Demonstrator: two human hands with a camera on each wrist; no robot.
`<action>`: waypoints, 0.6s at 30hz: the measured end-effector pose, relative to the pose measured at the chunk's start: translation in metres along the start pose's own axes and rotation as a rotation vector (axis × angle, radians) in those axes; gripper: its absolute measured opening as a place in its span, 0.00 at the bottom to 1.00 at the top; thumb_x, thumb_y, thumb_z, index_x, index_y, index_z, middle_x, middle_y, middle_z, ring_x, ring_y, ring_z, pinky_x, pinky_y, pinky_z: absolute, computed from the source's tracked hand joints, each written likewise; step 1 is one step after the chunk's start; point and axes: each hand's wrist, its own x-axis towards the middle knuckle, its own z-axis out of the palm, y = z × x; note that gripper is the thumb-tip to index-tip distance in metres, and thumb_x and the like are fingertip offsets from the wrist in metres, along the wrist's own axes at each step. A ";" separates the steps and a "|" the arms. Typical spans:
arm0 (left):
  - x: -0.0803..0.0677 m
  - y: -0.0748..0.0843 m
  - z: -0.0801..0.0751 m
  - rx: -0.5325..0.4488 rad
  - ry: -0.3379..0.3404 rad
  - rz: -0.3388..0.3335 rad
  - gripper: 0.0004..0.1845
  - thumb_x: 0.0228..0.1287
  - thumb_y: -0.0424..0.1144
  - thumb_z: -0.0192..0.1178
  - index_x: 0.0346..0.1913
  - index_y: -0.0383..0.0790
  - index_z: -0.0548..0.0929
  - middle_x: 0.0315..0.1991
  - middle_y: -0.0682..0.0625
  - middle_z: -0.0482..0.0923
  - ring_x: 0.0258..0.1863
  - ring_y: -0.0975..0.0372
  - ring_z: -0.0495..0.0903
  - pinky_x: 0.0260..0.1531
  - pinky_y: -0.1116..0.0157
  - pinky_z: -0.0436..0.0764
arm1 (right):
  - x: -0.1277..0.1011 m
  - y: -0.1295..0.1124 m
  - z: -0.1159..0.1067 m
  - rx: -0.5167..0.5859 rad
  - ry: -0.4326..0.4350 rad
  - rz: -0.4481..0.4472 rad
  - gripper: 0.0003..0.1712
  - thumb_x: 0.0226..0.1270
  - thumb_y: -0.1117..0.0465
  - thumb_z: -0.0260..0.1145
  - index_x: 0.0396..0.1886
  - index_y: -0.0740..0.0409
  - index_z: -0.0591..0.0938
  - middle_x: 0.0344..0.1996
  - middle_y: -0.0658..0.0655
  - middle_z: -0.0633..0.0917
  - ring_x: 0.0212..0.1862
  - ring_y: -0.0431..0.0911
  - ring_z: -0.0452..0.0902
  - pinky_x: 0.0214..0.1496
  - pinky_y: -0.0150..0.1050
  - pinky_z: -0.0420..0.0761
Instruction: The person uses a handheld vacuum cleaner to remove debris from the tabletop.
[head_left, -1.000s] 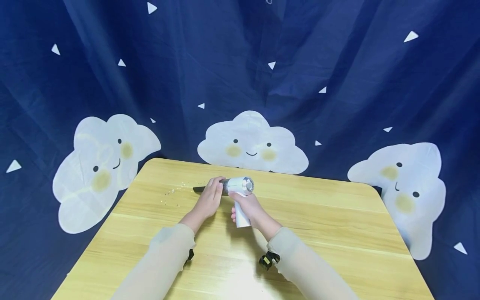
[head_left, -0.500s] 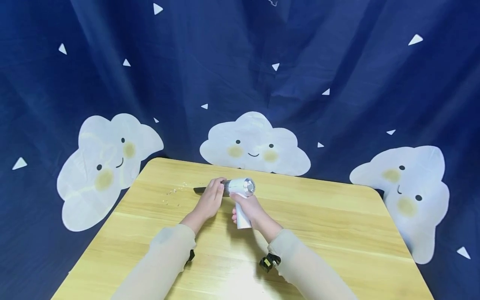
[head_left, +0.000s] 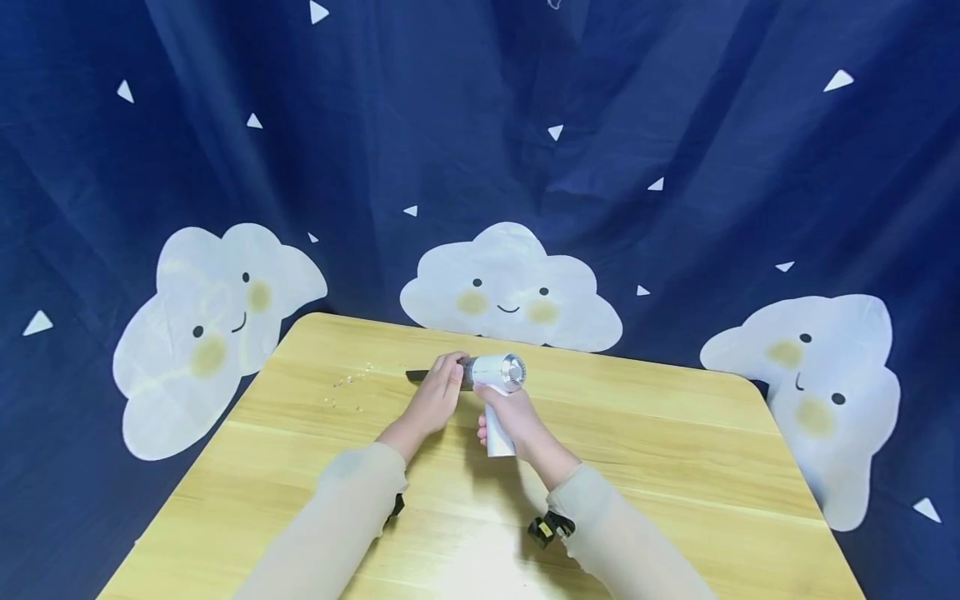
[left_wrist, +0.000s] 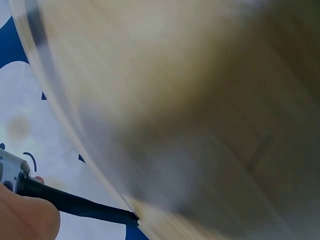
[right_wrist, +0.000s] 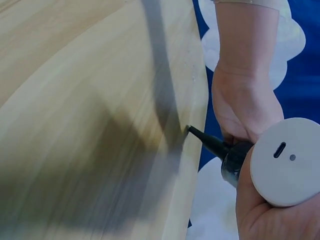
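Note:
A small white handheld device point(head_left: 498, 372) with a silver end and a thin black nozzle point(head_left: 415, 374) lies across the far middle of the wooden table point(head_left: 675, 450). My right hand point(head_left: 512, 415) grips its white handle, whose round base point(right_wrist: 286, 162) with a port shows in the right wrist view. My left hand point(head_left: 438, 392) is curled round the dark front part where the nozzle point(right_wrist: 207, 142) joins the body. The nozzle point(left_wrist: 75, 202) points left, its tip near the table surface. Part of my left hand point(left_wrist: 25, 217) shows at the lower left in the left wrist view.
Several tiny pale crumbs point(head_left: 347, 386) lie scattered on the table left of the nozzle tip. A dark blue curtain with white cloud faces point(head_left: 510, 292) hangs behind the table. Black wrist mounts point(head_left: 551, 527) sit under my sleeves.
Both hands and the device have shifted slightly to the right, away from the crumbs. The grips look the same.

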 end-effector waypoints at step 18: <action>0.015 -0.001 0.000 0.016 -0.016 0.001 0.27 0.84 0.48 0.26 0.72 0.42 0.65 0.69 0.42 0.66 0.70 0.47 0.64 0.71 0.49 0.62 | 0.007 0.001 0.004 0.018 0.055 -0.049 0.30 0.70 0.51 0.65 0.62 0.66 0.70 0.16 0.55 0.78 0.15 0.43 0.75 0.18 0.36 0.81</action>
